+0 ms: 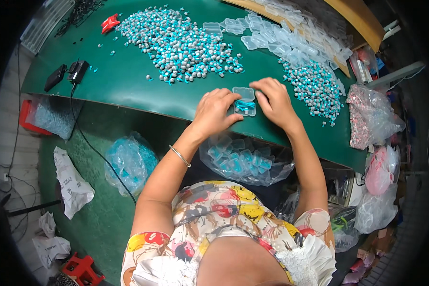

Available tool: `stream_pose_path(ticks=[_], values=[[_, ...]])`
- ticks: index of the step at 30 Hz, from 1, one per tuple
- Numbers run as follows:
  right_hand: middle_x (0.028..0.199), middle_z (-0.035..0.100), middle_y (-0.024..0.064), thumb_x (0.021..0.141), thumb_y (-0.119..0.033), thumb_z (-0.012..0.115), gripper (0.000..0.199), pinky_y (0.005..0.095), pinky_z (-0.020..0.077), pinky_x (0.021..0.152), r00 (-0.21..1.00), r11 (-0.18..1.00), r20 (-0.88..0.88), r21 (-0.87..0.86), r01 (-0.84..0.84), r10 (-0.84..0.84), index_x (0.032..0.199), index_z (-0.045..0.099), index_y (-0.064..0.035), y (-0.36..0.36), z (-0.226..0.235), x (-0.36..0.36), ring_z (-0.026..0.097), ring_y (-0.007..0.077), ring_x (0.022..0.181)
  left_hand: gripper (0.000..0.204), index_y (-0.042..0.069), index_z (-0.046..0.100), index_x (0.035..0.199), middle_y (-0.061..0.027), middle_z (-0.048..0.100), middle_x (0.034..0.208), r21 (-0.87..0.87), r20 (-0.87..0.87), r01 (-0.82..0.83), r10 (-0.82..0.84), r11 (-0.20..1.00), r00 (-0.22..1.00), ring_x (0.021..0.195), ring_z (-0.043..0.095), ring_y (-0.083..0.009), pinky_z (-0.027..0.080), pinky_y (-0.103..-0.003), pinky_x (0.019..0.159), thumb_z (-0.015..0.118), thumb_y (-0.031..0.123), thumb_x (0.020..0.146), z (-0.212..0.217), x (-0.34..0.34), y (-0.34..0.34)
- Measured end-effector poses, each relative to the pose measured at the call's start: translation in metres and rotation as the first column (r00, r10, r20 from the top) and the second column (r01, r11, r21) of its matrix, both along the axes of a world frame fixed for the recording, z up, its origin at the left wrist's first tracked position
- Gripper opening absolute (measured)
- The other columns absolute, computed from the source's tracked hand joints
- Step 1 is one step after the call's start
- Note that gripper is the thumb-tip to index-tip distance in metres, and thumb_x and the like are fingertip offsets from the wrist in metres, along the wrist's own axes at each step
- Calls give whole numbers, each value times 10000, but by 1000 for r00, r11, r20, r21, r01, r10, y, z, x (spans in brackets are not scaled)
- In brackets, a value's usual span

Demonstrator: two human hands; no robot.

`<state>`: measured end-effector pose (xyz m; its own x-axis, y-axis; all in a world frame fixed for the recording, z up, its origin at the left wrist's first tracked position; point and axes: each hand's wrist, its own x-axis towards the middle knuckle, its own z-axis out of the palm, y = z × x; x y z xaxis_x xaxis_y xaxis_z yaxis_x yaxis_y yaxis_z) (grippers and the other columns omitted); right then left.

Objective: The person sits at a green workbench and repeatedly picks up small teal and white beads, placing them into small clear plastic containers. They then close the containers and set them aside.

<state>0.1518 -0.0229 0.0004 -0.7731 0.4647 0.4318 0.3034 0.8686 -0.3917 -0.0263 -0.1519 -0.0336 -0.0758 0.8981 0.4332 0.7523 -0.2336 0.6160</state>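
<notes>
The left grip (pixel 213 112) pinched the left edge of a small clear case (pixel 244 101), fingers curled over it, while the right grip (pixel 274 101) pressed on its right edge from above. The case lay open on the green desk (pixel 128 83) between the two hands, near the front edge, with a teal cord inside its lower half (the upper half looked empty). At far left on the desk sat a black adapter (pixel 77 71) and a red clip (pixel 110 22). Next came a big heap of grey-and-teal earplugs (pixel 178 43), then a spread of empty clear cases (pixel 281 35), then a second earplug heap (pixel 314 88) just right of the right hand. Below the desk edge a bag of filled cases (pixel 243 159) rested by the person's lap.
</notes>
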Motion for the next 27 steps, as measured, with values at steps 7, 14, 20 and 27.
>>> stream_pose_path(ticks=[7, 14, 20, 27], values=[[993, 612, 114, 814, -109, 731, 222, 426, 494, 801, 999, 974, 25, -224, 31, -26, 1015, 666, -45, 5, -11, -6, 614, 308, 933, 532, 90, 630, 1166, -75, 619, 943, 10, 17, 17, -17, 1000, 1000, 906, 597, -293, 460, -411, 790, 826, 269, 706, -1, 1, 0], [1022, 616, 145, 785, -69, 749, 286, 409, 516, 786, 960, 961, -96, -63, -270, 263, 1041, 634, -15, -15, -6, 14, 623, 332, 943, 434, 76, 618, 1172, -94, 594, 925, 63, -103, 41, -35, 997, 994, 902, 594, -312, 460, -420, 778, 755, 257, 802, 2, 3, -3], [966, 616, 144, 800, -105, 733, 294, 398, 502, 738, 982, 979, -101, -114, -169, 158, 1067, 637, -25, -24, -25, 19, 611, 314, 868, 236, 59, 631, 1004, -114, 571, 887, 51, -121, 67, -60, 996, 991, 848, 602, -331, 473, -443, 740, 677, 253, 877, 0, 12, -2], [867, 645, 104, 852, -124, 697, 185, 349, 496, 714, 934, 829, -50, -445, -337, 353, 1007, 689, -24, -11, -9, 12, 625, 241, 798, 170, 33, 638, 926, -125, 564, 795, 70, 75, 96, -101, 993, 992, 717, 575, -345, 453, -438, 661, 623, 202, 921, -1, 11, -15]])
